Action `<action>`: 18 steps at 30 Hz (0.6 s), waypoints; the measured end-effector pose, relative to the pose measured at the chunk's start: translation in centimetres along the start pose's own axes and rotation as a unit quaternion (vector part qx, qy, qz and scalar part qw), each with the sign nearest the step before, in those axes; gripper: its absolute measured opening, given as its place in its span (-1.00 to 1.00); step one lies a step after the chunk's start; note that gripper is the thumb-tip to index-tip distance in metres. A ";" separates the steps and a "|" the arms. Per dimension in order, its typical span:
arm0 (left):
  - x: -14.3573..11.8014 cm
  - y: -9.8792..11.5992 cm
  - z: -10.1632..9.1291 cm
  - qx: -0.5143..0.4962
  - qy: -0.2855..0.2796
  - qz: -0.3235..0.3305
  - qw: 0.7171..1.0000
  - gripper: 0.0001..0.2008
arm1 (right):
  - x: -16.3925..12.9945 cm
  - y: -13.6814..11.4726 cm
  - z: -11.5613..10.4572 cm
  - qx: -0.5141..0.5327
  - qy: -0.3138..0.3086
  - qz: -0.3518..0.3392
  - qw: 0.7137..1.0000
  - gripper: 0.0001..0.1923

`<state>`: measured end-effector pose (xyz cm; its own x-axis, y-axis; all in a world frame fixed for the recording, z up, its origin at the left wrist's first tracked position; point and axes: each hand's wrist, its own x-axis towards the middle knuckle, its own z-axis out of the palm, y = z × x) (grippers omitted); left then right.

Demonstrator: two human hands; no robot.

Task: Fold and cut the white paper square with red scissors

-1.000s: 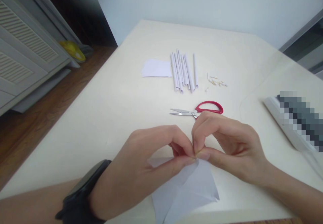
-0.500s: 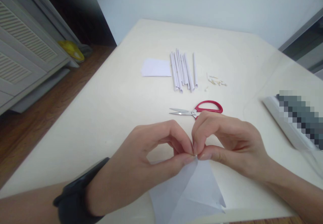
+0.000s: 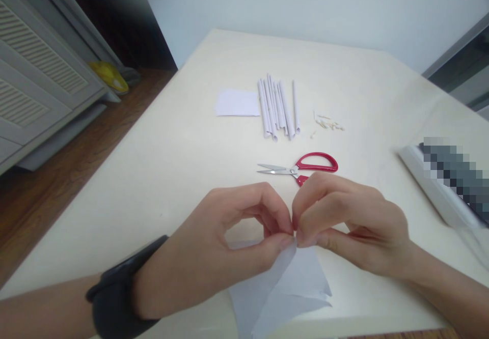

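Both hands meet over the near part of the table, pinching the top corner of a thin white sheet of paper point(image 3: 284, 288). My left hand point(image 3: 229, 247), a dark band at its wrist, is closed with thumb and forefinger on that corner. Against it, my right hand point(image 3: 351, 222) is closed on the same tip; its fingers hide most of the corner. Below the hands the sheet hangs down with a diagonal fold or overlap and a split at its right edge. Red-handled scissors point(image 3: 293, 170) lie just beyond, blades slightly apart and pointing left, one handle partly behind my right hand.
Several rolled paper tubes point(image 3: 280, 106) lie farther back on the table point(image 3: 153, 176), beside a flat white paper stack point(image 3: 237, 103). To their right are several small cotton swab tips point(image 3: 327, 123). A white device with a blurred-out dark top point(image 3: 428, 189) stands at the right.
My right hand has turned slightly, its fingers curling lower over the paper's tip. The sheet's lower right edge has shifted left and up a little, and its split looks wider.
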<state>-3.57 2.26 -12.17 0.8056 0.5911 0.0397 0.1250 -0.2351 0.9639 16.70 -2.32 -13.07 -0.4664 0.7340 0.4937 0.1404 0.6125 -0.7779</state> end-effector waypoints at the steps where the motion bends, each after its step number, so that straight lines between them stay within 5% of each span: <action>1: 0.0 0.0 0.0 0.000 0.001 -0.002 1.000 -0.90 | 0.0 0.0 0.0 -0.009 -0.001 -0.004 1.000 -0.89; 18: 0.0 0.0 0.0 0.036 0.055 0.029 0.997 -0.89 | 0.0 -0.3 0.5 -0.080 0.023 0.013 0.996 -0.95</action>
<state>-3.56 2.25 -12.15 0.7446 0.6552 0.1274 0.1249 -0.3242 0.9377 16.22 -2.60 -13.04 -0.4211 0.7600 0.4951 0.2908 0.6301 -0.7200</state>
